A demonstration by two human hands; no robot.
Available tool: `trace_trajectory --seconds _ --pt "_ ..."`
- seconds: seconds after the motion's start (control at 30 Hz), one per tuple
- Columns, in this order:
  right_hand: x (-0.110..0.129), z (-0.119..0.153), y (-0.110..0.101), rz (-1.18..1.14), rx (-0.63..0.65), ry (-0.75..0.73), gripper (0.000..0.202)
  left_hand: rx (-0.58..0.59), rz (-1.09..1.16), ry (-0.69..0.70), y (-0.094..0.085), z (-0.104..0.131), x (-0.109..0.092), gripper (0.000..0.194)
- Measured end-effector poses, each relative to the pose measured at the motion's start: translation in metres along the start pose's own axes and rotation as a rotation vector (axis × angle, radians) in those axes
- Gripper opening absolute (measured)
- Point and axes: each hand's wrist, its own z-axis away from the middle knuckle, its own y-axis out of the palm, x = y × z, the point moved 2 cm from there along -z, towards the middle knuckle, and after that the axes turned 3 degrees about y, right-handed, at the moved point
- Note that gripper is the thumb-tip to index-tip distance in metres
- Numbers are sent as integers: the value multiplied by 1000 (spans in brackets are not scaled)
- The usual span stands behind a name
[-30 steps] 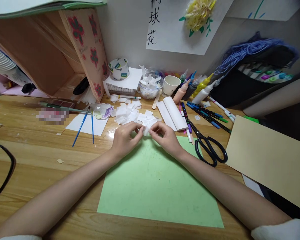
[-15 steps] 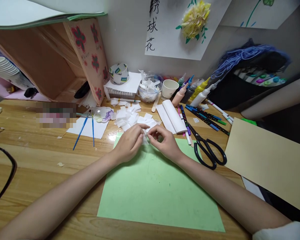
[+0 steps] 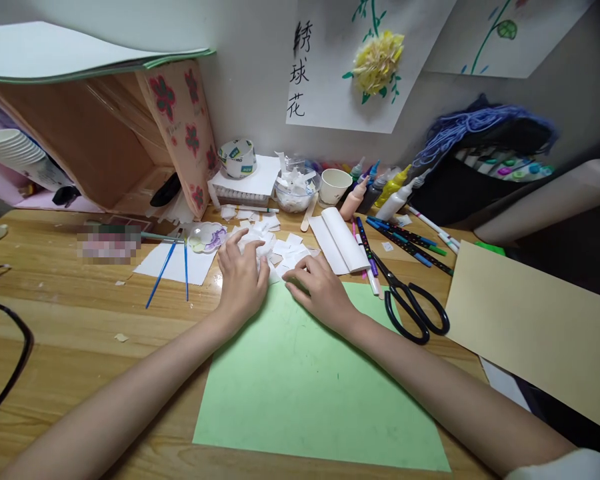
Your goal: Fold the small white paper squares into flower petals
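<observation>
A big brown wooden bench [image 3: 70,320] is being seen under everything. Its middle is being covered by a large, flat, light green sheet of paper [image 3: 300,400]. The right edge of the sheet, near its far corner, is being crossed by big scissors with black loop handles [image 3: 399,285]. A half-rolled white paper [image 3: 347,240] is being seen farther back.

The left hand [image 3: 243,277] is being held over the left part of a low, messy pile of thin white paper pieces [image 3: 270,237]. Its fingers are being spread wide and bent, and no paper is being seen in them. Whether the pile is being touched cannot be told. The right hand [image 3: 320,290] is being held by the far edge of the sheet. Its thumb and pointing finger are being set with a narrow gap, and whether a bit of paper is being pinched there cannot be told.

The pile is being seen on the bench, just past the sheet. Its pieces are being judged very light, soft and easy to tear. A gentle pinch on one edge or corner is being called for. The small squares and strips are being turned many ways, but the whole pile is being stretched longest from left to right.
</observation>
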Motion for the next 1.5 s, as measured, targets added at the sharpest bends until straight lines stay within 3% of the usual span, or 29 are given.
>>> trace_trajectory --seconds 0.2,0.4,0.63,0.9,1.03,1.17,1.5 --pt "-5 -4 0 81 -29 -11 12 124 36 156 1 2 -7 16" --pt "-4 -3 -2 20 -46 33 9 224 22 276 4 4 -9 8" --pt "-6 -2 -6 -97 -120 108 9 251 72 259 6 2 -8 6" --pt "-5 -2 -7 -185 -47 105 7 75 221 83 -1 -3 -1 6" --pt "-3 -2 -7 -311 -2 70 7 153 311 131 -1 -4 -2 8" --pt "-8 -2 -7 -439 -21 186 10 267 375 204 1 -4 -4 8" --pt "-16 -3 1 -745 36 379 14 261 422 172 4 -5 -1 8"
